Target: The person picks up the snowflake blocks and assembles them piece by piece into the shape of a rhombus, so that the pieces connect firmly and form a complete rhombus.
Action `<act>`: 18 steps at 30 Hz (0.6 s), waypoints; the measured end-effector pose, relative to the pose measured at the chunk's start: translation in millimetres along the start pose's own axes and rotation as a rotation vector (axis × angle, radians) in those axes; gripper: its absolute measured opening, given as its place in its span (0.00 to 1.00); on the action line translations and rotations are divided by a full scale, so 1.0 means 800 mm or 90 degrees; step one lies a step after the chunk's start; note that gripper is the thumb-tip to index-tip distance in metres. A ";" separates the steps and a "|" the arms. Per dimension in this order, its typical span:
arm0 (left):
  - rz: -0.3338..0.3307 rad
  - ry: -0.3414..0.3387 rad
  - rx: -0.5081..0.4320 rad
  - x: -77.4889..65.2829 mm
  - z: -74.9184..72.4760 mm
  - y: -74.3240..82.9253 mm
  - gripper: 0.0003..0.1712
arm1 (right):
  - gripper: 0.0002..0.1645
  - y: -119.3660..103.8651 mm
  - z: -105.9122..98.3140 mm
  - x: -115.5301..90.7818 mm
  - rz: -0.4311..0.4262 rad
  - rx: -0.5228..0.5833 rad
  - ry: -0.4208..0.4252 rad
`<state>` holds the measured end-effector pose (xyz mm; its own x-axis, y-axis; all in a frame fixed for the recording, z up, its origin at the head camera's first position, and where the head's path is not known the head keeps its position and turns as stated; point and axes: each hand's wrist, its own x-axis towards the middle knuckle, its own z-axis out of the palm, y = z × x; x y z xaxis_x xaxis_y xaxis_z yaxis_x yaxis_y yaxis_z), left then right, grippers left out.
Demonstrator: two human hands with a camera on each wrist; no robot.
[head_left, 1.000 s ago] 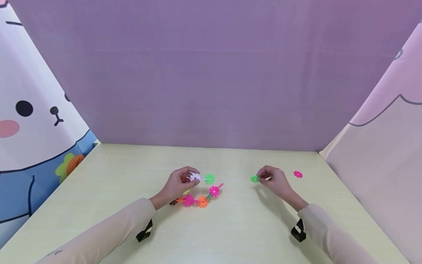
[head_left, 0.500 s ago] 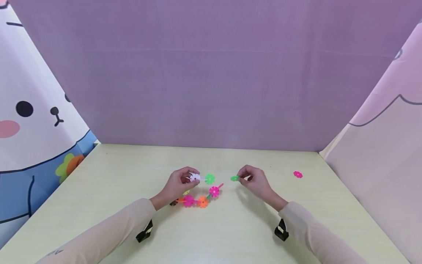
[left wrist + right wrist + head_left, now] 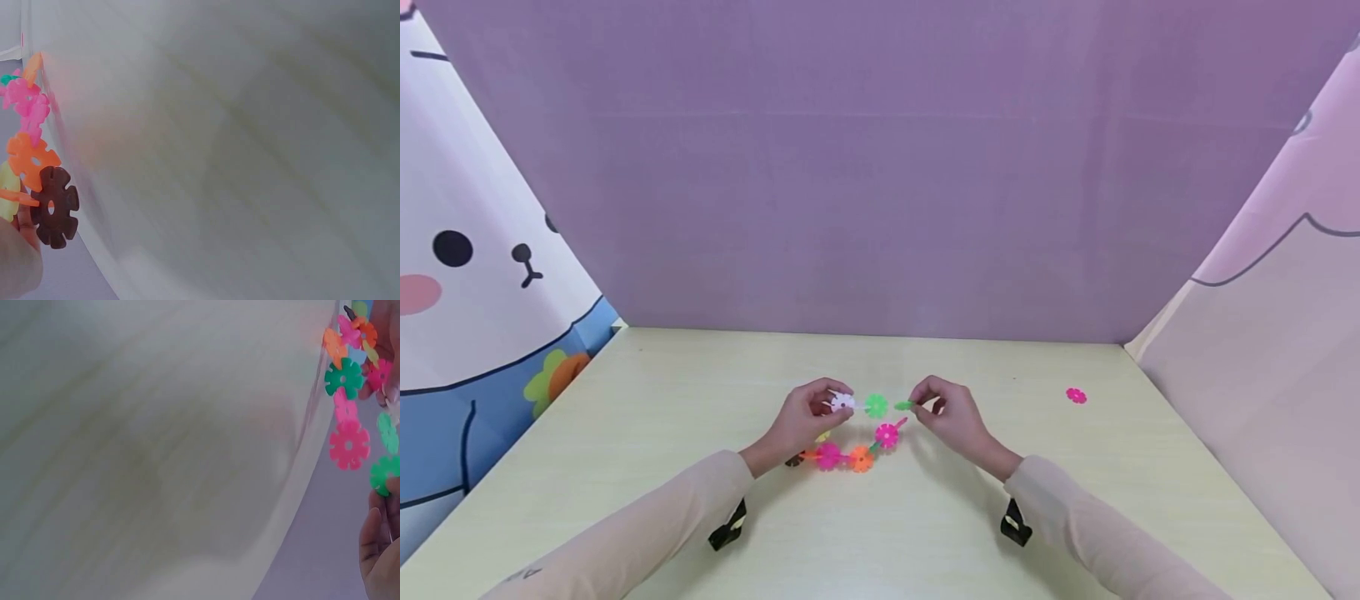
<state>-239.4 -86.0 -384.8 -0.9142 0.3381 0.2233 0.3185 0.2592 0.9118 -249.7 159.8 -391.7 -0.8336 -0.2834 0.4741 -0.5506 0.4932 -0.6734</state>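
Note:
Between its thumb and fingers my left hand point(image 3: 803, 421) pinches a white snowflake disc point(image 3: 842, 402), part of a chain of notched, flower-shaped plastic discs. A green disc point(image 3: 876, 406) juts rightward from the white one. Below curves the rest of the chain, with a brown disc point(image 3: 56, 207), a magenta disc point(image 3: 829, 456), an orange disc point(image 3: 861, 458) and a pink disc point(image 3: 887, 435). My right hand point(image 3: 953, 414) pinches a loose green disc point(image 3: 382, 475), seen nearly edge-on in the head view, close to the chain's green end. Whether the two green discs touch I cannot tell.
A single pink disc point(image 3: 1077, 396) lies on the pale table point(image 3: 880, 533) at the right. A purple panel point(image 3: 880, 183) rises behind the table, and printed cloths hang on both sides.
My right hand has moved left with its green disc, which has turned nearly edge-on and come close to the chain's green end. The left hand and chain have stayed put.

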 end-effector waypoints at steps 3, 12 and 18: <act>-0.001 0.000 0.000 0.000 0.000 -0.001 0.14 | 0.07 -0.002 0.004 0.000 -0.005 0.001 0.004; 0.000 -0.002 -0.003 0.001 0.000 -0.001 0.13 | 0.06 -0.007 0.013 0.000 -0.018 -0.004 0.020; -0.003 0.001 -0.002 0.001 0.001 0.000 0.13 | 0.07 -0.006 0.016 0.000 -0.029 -0.003 0.027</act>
<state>-240.2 -84.9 -385.2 -0.9161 0.3356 0.2195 0.3136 0.2585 0.9137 -247.7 147.0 -395.4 -0.8047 -0.2713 0.5281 -0.5883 0.4845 -0.6475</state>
